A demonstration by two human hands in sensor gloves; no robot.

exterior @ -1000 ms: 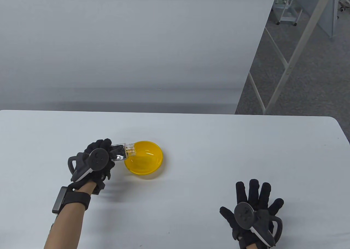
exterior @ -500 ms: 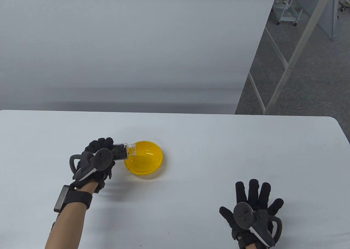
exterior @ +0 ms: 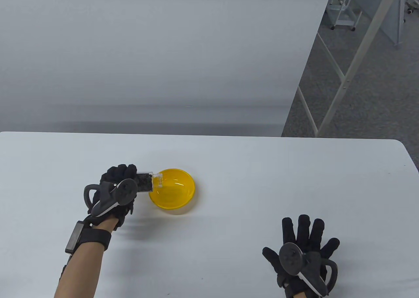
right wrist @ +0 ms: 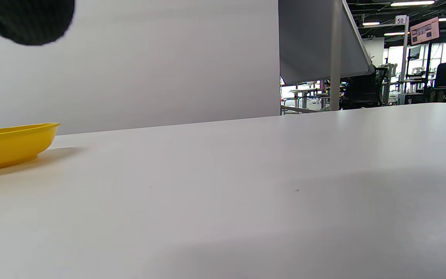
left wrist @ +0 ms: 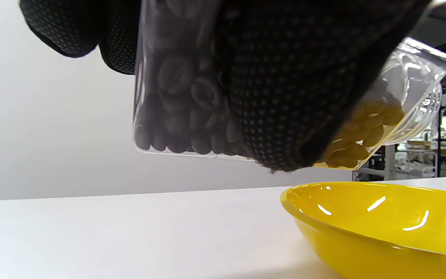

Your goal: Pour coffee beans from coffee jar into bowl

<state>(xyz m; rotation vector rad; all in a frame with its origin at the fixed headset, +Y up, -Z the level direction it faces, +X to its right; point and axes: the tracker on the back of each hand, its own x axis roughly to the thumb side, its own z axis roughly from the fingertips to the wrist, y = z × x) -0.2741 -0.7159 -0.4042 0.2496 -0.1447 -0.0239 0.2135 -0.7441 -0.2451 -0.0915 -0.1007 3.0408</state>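
My left hand [exterior: 119, 183] grips a clear coffee jar [exterior: 147, 181] full of dark beans and holds it tipped on its side, mouth over the left rim of the yellow bowl [exterior: 183, 193]. In the left wrist view the jar [left wrist: 180, 112] hangs above the bowl [left wrist: 381, 228], and beans lie against its neck. No beans show in the bowl. My right hand [exterior: 302, 252] rests flat on the table at the front right, fingers spread, holding nothing. The right wrist view shows the bowl [right wrist: 10, 145] at the far left.
The white table [exterior: 262, 180] carries only the bowl. A grey partition stands behind the far edge. The table's right edge [exterior: 410, 160] drops to a carpeted floor with metal frame legs [exterior: 343, 82].
My left hand has rotated and lifted slightly, tipping the jar further toward the bowl. The beans have shifted toward the jar's mouth. My right hand has not moved.
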